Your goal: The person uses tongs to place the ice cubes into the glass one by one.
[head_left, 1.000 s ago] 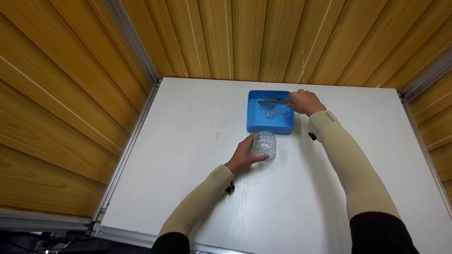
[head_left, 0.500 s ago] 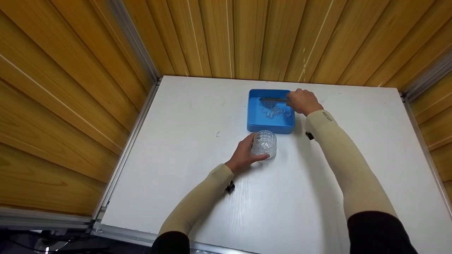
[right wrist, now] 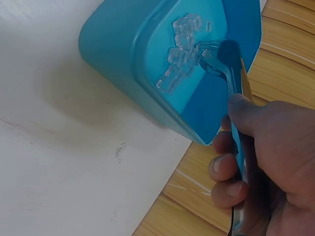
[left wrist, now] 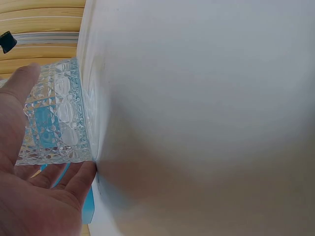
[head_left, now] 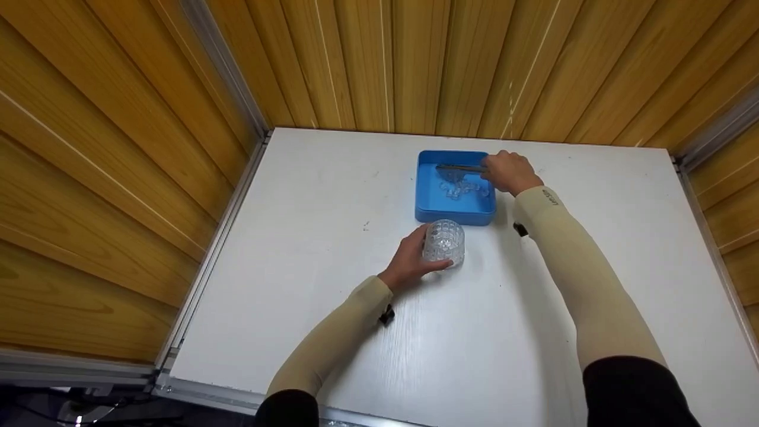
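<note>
A clear, cylindrical glass tumbler [head_left: 445,237] is standing upright at the centre of the head view, its wall displaying a moulded grid of small faceted panels, with blue and wood tones showing through it in the left wrist view. The left hand [head_left: 409,261] is grasping it from the side, thumb and fingers lying on opposite faces.

Directly above it in the frame, a square, deep-walled blue box [head_left: 455,218] is holding a loose cluster of clear, glossy cubes [right wrist: 184,42], which are lying on its floor. The right hand [head_left: 510,171] is gripping a long, shiny metal pair of tongs [head_left: 465,168], fingers curling round the handle. The tongs' head is reaching into the box beside the cubes; whether it is pinching one cannot be told.

The white, rectangular table [head_left: 308,237] is carrying both vessels and is showing a few small dark marks left of the tumbler, with faint wood grain catching the light at lower centre. Yellow-brown wood-grain panels [head_left: 409,65] are enclosing it at the top, left and right of the frame, with grey metal rails [head_left: 225,71] running along the corners. Beige sleeves [head_left: 332,332] are covering the forearms, with black fabric [head_left: 290,409] showing at the bottom edge.
</note>
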The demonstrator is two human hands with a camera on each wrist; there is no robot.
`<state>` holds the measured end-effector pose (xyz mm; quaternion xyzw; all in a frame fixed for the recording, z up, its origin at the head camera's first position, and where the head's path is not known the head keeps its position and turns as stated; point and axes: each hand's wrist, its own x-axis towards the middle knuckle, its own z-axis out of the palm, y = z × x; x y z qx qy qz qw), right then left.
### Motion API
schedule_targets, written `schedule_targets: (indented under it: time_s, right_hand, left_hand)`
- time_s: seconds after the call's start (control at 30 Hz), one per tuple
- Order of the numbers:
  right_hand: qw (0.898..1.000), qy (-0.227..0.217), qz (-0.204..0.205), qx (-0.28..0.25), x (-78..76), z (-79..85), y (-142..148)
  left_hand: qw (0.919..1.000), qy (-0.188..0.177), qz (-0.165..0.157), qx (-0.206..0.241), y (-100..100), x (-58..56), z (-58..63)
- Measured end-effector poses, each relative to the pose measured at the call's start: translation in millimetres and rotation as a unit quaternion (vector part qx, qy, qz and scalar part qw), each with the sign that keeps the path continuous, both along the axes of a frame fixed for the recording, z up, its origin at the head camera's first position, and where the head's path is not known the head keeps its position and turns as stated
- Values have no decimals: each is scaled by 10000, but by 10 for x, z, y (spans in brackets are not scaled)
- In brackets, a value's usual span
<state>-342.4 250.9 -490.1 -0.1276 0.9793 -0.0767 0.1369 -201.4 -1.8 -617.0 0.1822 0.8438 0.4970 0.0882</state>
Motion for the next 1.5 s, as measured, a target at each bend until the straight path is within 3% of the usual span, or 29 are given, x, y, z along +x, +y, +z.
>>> schedule_targets:
  time_s: [0.23,0.53,0.97,1.5]
  right_hand:
    - [9999,28,-117,-14,19,13,77]
    - [9977,-97,-391,-538,56,89,295]
    - [9966,-42,-380,-734,159,190,509]
    - [9961,264,-281,-800,398,176,727]
  left_hand:
    - [10000,73,-58,-16,11,4,11]
    - [9999,129,-95,32,15,-7,-8]
    - [9997,186,-93,88,-23,-63,-47]
    - [9999,53,-58,108,-19,-74,-41]
